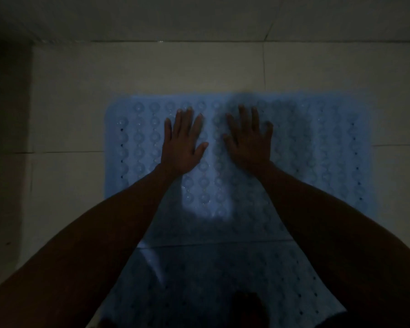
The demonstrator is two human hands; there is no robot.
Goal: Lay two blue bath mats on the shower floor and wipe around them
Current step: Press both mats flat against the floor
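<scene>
A light blue bath mat with rows of round suction cups lies flat on the pale tiled shower floor. Both my hands rest palm down on its middle with fingers spread: my left hand and, a little apart from it, my right hand. Neither holds anything. A second blue mat with small holes lies nearer to me, its far edge meeting the first mat's near edge. My forearms cover parts of both mats. The scene is dim.
The wall base runs across the top, just beyond the far mat. A dark vertical edge stands at the left. Bare tile shows left, right and beyond the mats. A dark shape sits at the bottom centre.
</scene>
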